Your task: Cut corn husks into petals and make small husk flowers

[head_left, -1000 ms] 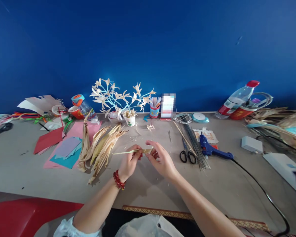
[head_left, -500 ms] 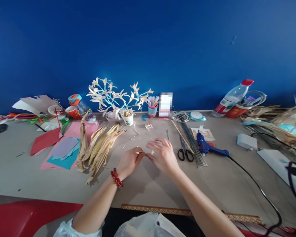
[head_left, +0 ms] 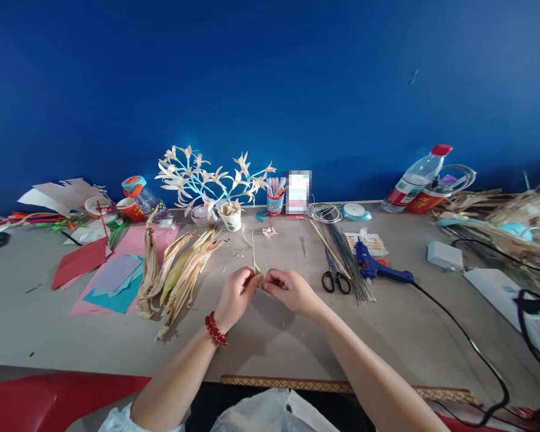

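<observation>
My left hand (head_left: 238, 295), with a red bead bracelet (head_left: 216, 329) at the wrist, is closed in a pinch on a thin strip of dried corn husk (head_left: 254, 255). The strip's narrow end points up and away from me. My right hand (head_left: 292, 292) is beside it, thumb and fingers pinched on the lower part of the same strip. The fingertips of both hands nearly meet and partly hide it. To the left lie several dried corn husks (head_left: 191, 270). Black-handled scissors (head_left: 336, 281) lie to the right, beside a bundle of thin wires (head_left: 353, 264).
A paper cup (head_left: 230, 216) holding branches of husk flowers (head_left: 216, 177) stands at the back. Coloured paper (head_left: 114, 282) lies left. On the right are a blue glue gun (head_left: 380, 267) with its cable, a white adapter (head_left: 445, 256) and a plastic bottle (head_left: 416, 178).
My right hand's spread fingers have closed into a pinch near the left hand. The husk strip now stands up between the hands. The view has shifted slightly.
</observation>
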Demonstrator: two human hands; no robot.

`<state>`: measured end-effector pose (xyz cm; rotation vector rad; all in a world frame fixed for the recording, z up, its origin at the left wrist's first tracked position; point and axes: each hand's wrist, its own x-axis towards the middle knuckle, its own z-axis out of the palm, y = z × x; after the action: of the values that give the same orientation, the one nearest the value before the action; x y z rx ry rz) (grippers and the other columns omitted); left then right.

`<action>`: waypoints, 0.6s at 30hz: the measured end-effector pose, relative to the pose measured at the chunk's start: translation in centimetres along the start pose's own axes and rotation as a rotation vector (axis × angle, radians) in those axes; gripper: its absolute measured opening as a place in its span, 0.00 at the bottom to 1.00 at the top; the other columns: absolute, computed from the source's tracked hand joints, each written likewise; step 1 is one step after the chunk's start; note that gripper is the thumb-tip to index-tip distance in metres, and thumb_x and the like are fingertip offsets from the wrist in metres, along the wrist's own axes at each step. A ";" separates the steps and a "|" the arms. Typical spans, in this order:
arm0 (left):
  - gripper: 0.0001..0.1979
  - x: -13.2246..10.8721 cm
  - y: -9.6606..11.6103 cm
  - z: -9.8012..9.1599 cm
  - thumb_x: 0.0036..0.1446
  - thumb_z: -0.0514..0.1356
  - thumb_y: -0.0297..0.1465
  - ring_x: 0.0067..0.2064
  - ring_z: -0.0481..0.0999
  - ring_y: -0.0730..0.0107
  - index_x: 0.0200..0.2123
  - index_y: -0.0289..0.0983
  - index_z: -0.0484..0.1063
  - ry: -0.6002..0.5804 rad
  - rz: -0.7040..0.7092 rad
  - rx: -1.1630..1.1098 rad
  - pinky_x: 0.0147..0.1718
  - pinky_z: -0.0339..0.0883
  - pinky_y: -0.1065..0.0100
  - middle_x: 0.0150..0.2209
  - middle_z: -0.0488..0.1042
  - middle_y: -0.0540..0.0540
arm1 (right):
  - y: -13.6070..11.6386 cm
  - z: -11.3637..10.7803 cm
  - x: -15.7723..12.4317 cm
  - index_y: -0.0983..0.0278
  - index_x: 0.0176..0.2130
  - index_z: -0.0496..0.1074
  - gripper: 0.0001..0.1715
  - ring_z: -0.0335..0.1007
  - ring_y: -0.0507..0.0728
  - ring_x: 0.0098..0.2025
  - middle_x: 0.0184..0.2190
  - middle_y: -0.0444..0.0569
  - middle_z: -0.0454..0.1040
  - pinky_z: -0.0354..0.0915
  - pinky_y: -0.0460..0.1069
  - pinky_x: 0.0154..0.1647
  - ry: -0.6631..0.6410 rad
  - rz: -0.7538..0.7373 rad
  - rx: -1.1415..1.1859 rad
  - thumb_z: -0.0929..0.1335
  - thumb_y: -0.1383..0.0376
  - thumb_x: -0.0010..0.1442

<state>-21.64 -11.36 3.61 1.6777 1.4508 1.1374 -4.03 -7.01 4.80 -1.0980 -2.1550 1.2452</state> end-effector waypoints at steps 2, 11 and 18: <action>0.16 0.0 0.0 0.0 0.65 0.53 0.38 0.26 0.64 0.73 0.26 0.38 0.62 0.075 0.011 0.015 0.27 0.57 0.72 0.23 0.65 0.52 | -0.2 -0.2 -0.2 0.63 0.25 0.65 0.11 0.54 0.49 0.24 0.20 0.38 0.61 0.49 0.44 0.25 -0.043 -0.014 0.024 0.65 0.62 0.58; 0.15 -0.3 0.0 0.7 0.67 0.49 0.36 0.27 0.63 0.71 0.26 0.39 0.60 0.085 0.017 0.034 0.29 0.56 0.71 0.24 0.63 0.52 | -0.2 0.8 0.0 0.63 0.23 0.64 0.08 0.54 0.49 0.23 0.19 0.39 0.62 0.47 0.44 0.24 -0.034 0.044 0.008 0.67 0.66 0.51; 0.13 0.3 -0.4 -0.5 0.65 0.52 0.36 0.27 0.65 0.72 0.28 0.39 0.64 0.105 0.082 0.116 0.29 0.59 0.71 0.26 0.66 0.51 | 0.9 1.3 0.3 0.64 0.22 0.63 0.22 0.54 0.49 0.22 0.19 0.40 0.61 0.49 0.44 0.23 -0.083 0.011 0.319 0.66 0.52 0.60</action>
<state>-22.21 -11.04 3.55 1.7944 1.5515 1.2225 -4.70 -7.24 3.32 -0.9385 -1.9201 1.5974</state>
